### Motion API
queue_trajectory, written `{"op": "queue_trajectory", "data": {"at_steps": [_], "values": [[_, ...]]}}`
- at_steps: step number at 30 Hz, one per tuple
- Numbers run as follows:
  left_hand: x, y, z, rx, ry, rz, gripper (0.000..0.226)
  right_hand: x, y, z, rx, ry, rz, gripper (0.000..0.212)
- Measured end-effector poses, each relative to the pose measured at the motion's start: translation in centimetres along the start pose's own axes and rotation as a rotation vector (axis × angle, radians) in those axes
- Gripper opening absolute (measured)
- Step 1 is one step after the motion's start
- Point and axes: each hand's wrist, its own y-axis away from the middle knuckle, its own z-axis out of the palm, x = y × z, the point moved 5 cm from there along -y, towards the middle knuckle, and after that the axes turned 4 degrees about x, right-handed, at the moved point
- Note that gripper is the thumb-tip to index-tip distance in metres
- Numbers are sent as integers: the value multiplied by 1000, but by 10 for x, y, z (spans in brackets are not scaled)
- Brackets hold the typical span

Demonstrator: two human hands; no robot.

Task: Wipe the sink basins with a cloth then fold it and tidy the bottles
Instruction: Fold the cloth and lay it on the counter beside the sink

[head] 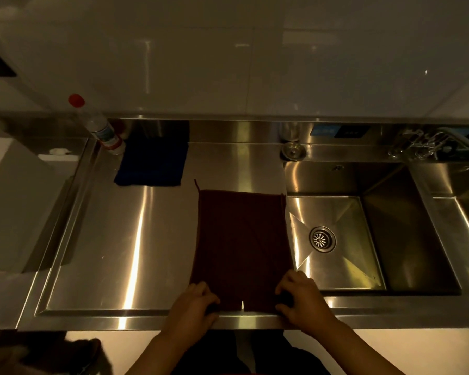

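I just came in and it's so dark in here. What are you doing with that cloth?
A person is folding a dark red cloth spread flat on the steel counter, just left of the sink basin. The left hand and right hand each pinch a near corner. At the back lie a folded blue cloth and a red-capped bottle, standing beside it.
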Motion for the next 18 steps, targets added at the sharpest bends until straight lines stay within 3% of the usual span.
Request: {"op": "queue_trajectory", "data": {"at_steps": [4,9,15,18], "values": [[8,-7,9,-20,10,7,29,-10,-3,10,-125,88,-45,31],[5,-10,10,-16,-8,-11,20,-17,-6,15,-103,151,-105,20],[12,-11,11,-10,18,39,38,-20,-4,9,-53,-43,12,7],[23,-18,12,-21,-18,70,31,-19,-3,7,-58,-109,58,9]]}}
